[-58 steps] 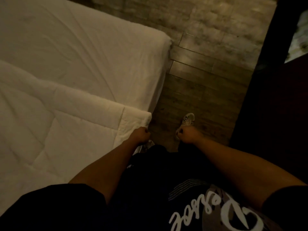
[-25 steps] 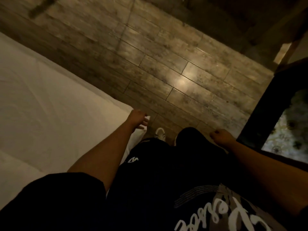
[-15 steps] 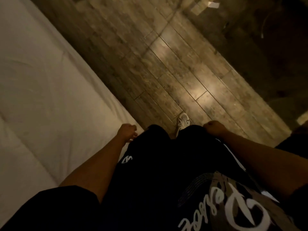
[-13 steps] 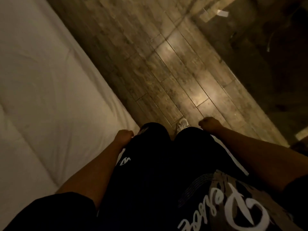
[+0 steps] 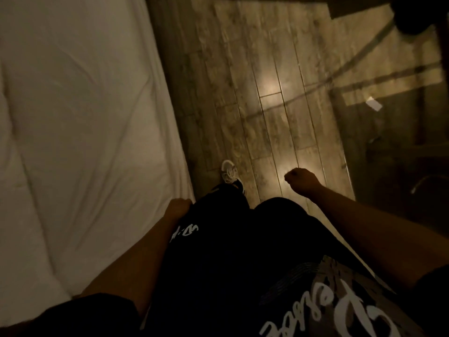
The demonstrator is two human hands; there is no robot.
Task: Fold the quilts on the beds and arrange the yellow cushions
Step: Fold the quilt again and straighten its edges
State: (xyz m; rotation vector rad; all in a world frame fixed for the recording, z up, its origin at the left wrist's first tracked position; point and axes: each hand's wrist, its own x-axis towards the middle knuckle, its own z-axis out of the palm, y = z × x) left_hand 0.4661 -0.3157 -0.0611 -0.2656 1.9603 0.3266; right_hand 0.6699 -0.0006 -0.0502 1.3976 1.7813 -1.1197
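Note:
A bed under a white sheet (image 5: 97,117) fills the left half of the head view. A thicker white quilt (image 5: 14,215) lies along the far left, its stitched edge running down to the lower left. My left hand (image 5: 178,211) hangs at the bed's near edge, against my dark trousers. Its fingers are hidden behind my leg, so I cannot tell whether it holds anything. My right hand (image 5: 301,182) is a closed fist over the floor with nothing in it. No yellow cushion is in view.
A wooden plank floor (image 5: 267,117) runs alongside the bed, with my white shoe (image 5: 228,171) stepping on it. Dark furniture (image 5: 401,154) stands at the right. A small white scrap (image 5: 374,104) lies on the floor near it.
My left hand no longer grips the quilt corner it held 2.3 s ago. The view has swung along the bed's side. My right fist has moved out from my leg.

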